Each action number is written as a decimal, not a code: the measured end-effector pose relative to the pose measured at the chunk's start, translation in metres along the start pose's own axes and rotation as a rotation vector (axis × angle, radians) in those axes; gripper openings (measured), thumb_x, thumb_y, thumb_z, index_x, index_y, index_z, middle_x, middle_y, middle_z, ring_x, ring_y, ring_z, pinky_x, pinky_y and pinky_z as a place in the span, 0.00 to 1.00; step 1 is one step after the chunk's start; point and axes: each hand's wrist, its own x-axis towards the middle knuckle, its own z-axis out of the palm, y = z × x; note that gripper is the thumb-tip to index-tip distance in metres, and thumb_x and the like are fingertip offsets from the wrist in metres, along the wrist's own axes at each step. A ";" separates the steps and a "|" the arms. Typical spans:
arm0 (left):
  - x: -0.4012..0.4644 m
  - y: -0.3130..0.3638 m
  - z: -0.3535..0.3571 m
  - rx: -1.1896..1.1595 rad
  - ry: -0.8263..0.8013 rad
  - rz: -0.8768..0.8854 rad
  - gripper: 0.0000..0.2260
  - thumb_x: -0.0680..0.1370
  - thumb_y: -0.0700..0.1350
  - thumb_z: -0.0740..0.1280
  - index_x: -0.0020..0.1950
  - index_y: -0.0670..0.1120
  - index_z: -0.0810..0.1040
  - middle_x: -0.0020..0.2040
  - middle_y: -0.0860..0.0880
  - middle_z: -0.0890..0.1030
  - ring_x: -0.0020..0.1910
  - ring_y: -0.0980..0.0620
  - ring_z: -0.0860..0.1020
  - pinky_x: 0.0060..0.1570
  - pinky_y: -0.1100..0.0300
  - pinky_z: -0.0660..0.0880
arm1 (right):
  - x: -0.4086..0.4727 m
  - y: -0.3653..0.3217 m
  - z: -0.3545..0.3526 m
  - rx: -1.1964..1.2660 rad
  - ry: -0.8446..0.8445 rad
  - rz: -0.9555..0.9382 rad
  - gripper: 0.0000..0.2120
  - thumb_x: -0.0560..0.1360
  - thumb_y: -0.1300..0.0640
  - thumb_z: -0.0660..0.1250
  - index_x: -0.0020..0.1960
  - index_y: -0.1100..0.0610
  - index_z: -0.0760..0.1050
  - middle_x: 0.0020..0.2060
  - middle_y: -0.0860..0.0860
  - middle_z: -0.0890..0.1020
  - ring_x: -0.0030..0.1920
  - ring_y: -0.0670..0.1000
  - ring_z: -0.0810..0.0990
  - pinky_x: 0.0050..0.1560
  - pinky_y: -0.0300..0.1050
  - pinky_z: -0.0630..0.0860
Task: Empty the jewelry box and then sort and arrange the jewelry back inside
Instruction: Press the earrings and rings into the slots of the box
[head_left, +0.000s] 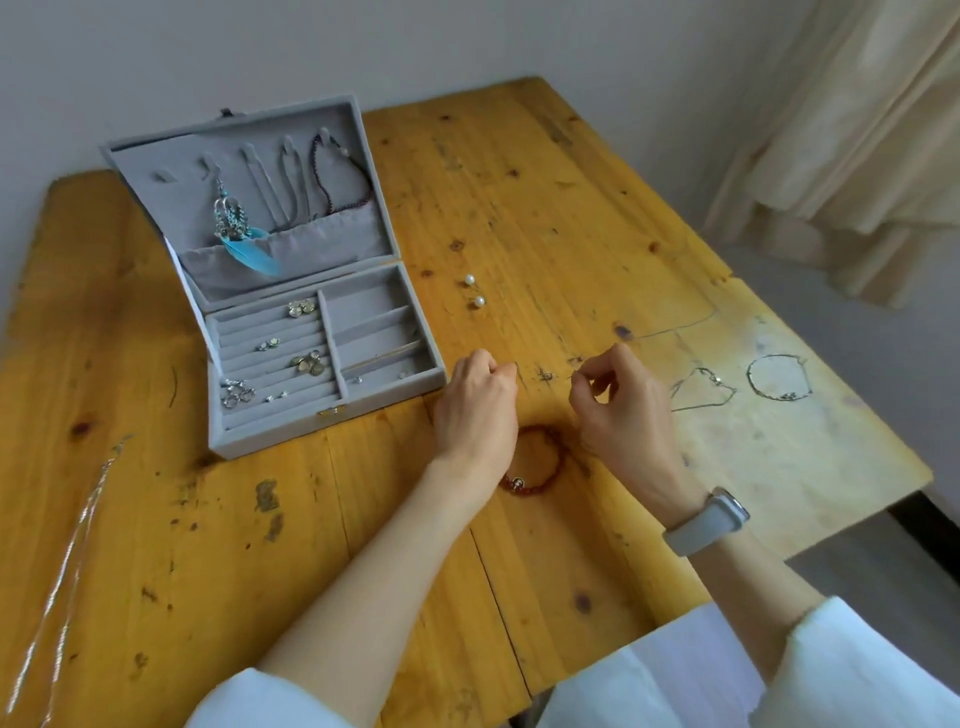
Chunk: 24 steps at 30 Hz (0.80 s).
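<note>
Emptying half done: jewelry box (332, 415) at ten o'clock still stocked; left hand (475, 405) and right hand (618, 400) curled, grip contents unclear.

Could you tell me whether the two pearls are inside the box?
No, the pearls lie on the bare table, right of the box.

Hands (475, 400) (621, 400) beside open jewelry box (322, 431)

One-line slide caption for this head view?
Both hands, left hand and right hand, pinch a thin chain beside the open jewelry box on the wooden table.
</note>
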 end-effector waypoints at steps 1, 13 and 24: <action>0.003 0.001 0.002 0.001 -0.009 -0.020 0.11 0.79 0.38 0.60 0.61 0.42 0.75 0.54 0.45 0.74 0.54 0.48 0.72 0.44 0.61 0.71 | -0.001 0.001 -0.002 0.028 -0.001 0.020 0.08 0.71 0.66 0.65 0.39 0.56 0.69 0.34 0.48 0.74 0.34 0.43 0.71 0.34 0.31 0.65; -0.024 -0.030 -0.050 -0.654 0.114 -0.301 0.07 0.74 0.38 0.68 0.47 0.49 0.81 0.43 0.55 0.81 0.41 0.60 0.78 0.42 0.74 0.73 | -0.002 -0.024 0.010 0.228 -0.134 -0.044 0.09 0.73 0.65 0.66 0.48 0.52 0.77 0.37 0.43 0.78 0.40 0.43 0.75 0.41 0.32 0.72; -0.053 -0.168 -0.113 -0.683 0.215 -0.730 0.08 0.71 0.39 0.72 0.38 0.53 0.81 0.45 0.49 0.80 0.44 0.56 0.76 0.43 0.69 0.68 | -0.006 -0.101 0.088 0.323 -0.314 -0.173 0.05 0.72 0.65 0.67 0.46 0.58 0.78 0.36 0.41 0.76 0.38 0.38 0.74 0.41 0.29 0.70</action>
